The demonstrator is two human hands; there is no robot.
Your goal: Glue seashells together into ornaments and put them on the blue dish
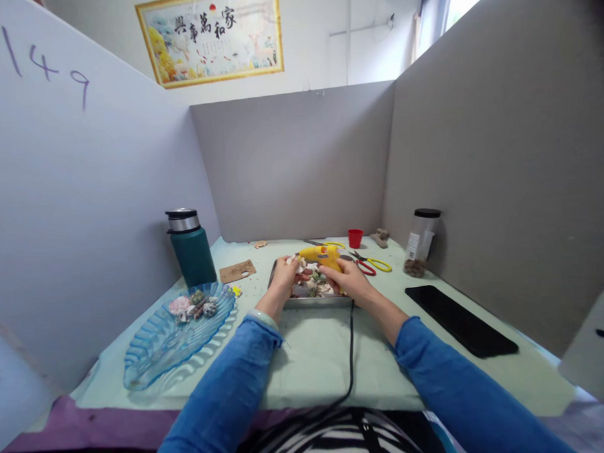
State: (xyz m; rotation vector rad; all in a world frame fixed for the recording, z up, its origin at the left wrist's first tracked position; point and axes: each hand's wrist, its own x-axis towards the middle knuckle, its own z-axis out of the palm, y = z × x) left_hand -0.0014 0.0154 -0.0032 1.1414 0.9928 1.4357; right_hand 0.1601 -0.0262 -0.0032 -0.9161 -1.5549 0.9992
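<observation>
Right hand [352, 279]: fingers wrapped around the handle of a yellow glue gun [322, 254], nozzle pointing left. Left hand [283, 279]: fingertips pinching a small whitish piece [296, 261] at the nozzle tip; whether piece and nozzle touch cannot be told. Both hands are over a shallow metal tray [318, 303] at the middle of the table; in it, a mixed heap of shell-like pieces [318, 284], partly hidden by the hands. A black cord [352, 358] runs from below the right hand to the near edge.

Right of the tray: a tool with one red and one yellow handle [378, 264], spread open. Beyond it, a red cup [355, 238], upright. Further right, a clear jar with a black lid [419, 245], brown contents at the bottom; nearer, a flat black object [460, 320].

Left of the tray: a brown card [237, 271], flat. Further left, a teal bottle [192, 255], upright. Nearer, a blue ribbed dish [157, 356] with a small cluster of shell-like decorations [194, 304] toward its far end.
</observation>
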